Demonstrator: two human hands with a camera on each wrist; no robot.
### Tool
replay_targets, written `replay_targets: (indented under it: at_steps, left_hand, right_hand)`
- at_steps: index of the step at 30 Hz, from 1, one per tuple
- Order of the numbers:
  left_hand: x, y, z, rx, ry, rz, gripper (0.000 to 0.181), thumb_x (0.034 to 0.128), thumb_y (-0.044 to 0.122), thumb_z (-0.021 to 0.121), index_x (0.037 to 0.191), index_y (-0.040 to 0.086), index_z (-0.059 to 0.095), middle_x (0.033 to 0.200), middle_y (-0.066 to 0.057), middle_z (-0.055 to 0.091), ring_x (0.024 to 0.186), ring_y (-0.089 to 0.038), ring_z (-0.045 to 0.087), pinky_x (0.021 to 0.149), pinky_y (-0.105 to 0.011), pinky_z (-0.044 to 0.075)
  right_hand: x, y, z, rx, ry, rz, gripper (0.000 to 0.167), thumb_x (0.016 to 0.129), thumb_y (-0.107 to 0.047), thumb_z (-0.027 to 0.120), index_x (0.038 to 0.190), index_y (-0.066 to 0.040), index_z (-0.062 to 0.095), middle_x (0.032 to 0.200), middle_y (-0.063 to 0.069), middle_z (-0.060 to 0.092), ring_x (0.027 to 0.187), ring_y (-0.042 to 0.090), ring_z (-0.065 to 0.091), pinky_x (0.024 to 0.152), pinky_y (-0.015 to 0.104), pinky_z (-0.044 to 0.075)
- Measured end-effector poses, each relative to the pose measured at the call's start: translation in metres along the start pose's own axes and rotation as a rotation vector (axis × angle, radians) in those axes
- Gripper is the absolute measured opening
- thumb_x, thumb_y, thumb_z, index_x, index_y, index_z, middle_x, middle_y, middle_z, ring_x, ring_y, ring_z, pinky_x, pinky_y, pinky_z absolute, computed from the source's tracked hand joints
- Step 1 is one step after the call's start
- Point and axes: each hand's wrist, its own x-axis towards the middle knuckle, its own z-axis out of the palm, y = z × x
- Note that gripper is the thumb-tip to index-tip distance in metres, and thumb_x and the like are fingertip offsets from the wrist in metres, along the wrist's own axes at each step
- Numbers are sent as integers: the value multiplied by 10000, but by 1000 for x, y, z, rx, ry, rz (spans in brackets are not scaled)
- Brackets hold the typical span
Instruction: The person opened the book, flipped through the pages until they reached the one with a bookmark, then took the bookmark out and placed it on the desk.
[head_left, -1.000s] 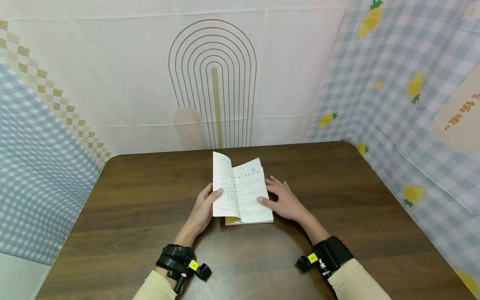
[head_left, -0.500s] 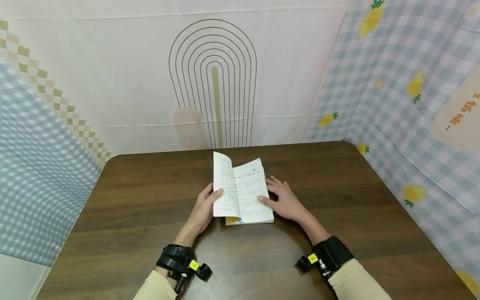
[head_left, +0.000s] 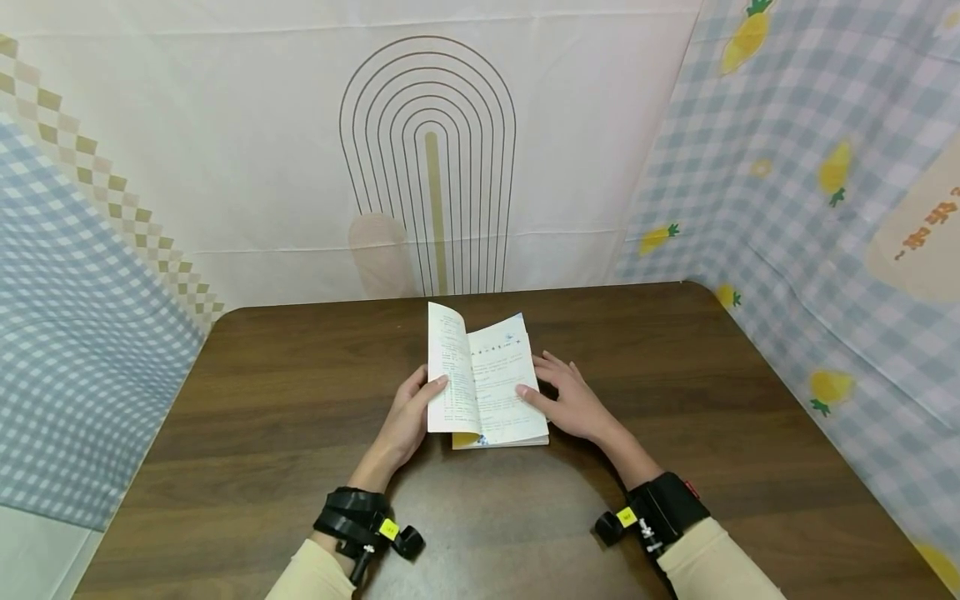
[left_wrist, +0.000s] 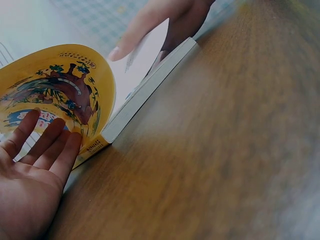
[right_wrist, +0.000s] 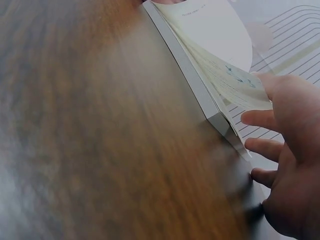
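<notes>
An open paperback book [head_left: 506, 387] rests on the table, with printed text on its pages. My left hand [head_left: 405, 417] holds the raised left part, its thumb on the page and its fingers behind. In the left wrist view those fingers lie against the yellow illustrated cover [left_wrist: 75, 95], which bends upward. My right hand [head_left: 573, 404] is at the book's right edge, thumb on the page. In the right wrist view a lifted page [right_wrist: 235, 82] passes between that thumb and the fingers. The fingers there are spread beside the page block.
The brown wooden table [head_left: 300, 367] extends around the book. A white cloth [head_left: 247, 150] with arch lines hangs behind its far edge. Blue checked cloth [head_left: 787, 250] hangs at the right, and more at the left. Black wrist cameras [head_left: 408, 542] stick out from both wrists.
</notes>
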Motion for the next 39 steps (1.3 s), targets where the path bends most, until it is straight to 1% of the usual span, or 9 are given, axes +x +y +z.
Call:
replay_targets:
  at_steps: [8, 10, 13, 17, 21, 25, 29, 35, 39]
  left_hand:
    - [0, 0, 1, -12, -3, 1, 472, 1121, 241, 496, 1528, 10, 441, 1406, -281, 550, 1107, -237, 680, 836, -318, 588]
    - [1, 0, 1, -18, -1, 1, 460, 1120, 230, 497, 1516, 2, 450, 1396, -279, 555, 1097, -236, 682, 829, -319, 589]
    - [1, -1, 1, -22, 3, 0, 448, 1120, 224, 495, 1506, 0, 458, 1387, -274, 560, 1089, -232, 683, 824, -320, 590]
    - [2, -2, 1, -24, 4, 2, 440, 1120, 220, 496, 1504, 7, 464, 1378, -258, 572, 1086, -234, 684, 825, -319, 590]
    - [2, -1, 1, -17, 8, 3, 428, 1119, 222, 502, 1496, 20, 481, 1358, -229, 591, 1083, -229, 687, 831, -308, 588]
    - [2, -1, 1, -15, 7, 5, 418, 1119, 217, 503, 1487, 19, 488, 1343, -215, 598, 1077, -228, 688, 833, -302, 587]
    - [2, -1, 0, -10, 6, 5, 427, 1119, 222, 503, 1489, 11, 482, 1342, -220, 596, 1075, -232, 689, 830, -304, 587]
    - [2, -1, 0, -3, 3, -3, 456, 1114, 245, 516, 1489, -9, 466, 1357, -244, 578, 1087, -232, 683, 843, -309, 585]
    - [2, 0, 0, 5, 6, -10, 467, 1107, 265, 537, 1472, -18, 470, 1364, -249, 569, 1098, -238, 677, 849, -312, 585]
  right_hand:
    - [-2, -4, -1, 32, 37, -20, 533, 1062, -469, 623, 1486, -146, 628, 1642, 147, 436, 1572, 417, 261, 1217, 721, 112]
    - [-2, -5, 0, 48, 43, -16, 544, 1063, -475, 618, 1498, -147, 616, 1641, 145, 438, 1578, 403, 250, 1213, 718, 148]
    - [-2, -7, 2, 67, 42, -19, 560, 1070, -489, 600, 1517, -153, 595, 1634, 124, 453, 1593, 378, 219, 1219, 705, 160]
    - [-1, -9, 4, 91, 36, -30, 550, 1079, -506, 572, 1527, -187, 582, 1631, 62, 464, 1608, 337, 186, 1236, 689, 109]
    - [-2, -11, 4, 117, 31, -39, 544, 1087, -501, 558, 1540, -200, 563, 1649, 34, 437, 1611, 320, 178, 1233, 695, 100]
    - [-2, -14, 4, 131, 26, -45, 544, 1097, -489, 543, 1543, -178, 554, 1670, 54, 401, 1610, 331, 179, 1236, 689, 101]
    - [-3, -15, 4, 146, 18, -38, 561, 1103, -492, 526, 1552, -155, 539, 1682, 80, 370, 1609, 327, 186, 1253, 650, 109]
    - [-3, -15, 4, 165, -3, -29, 632, 1112, -500, 498, 1620, -130, 438, 1708, 128, 294, 1605, 345, 185, 1267, 608, 114]
    - [-4, -16, 5, 171, -9, -19, 654, 1111, -503, 497, 1630, -114, 414, 1713, 167, 265, 1596, 363, 202, 1260, 604, 167]
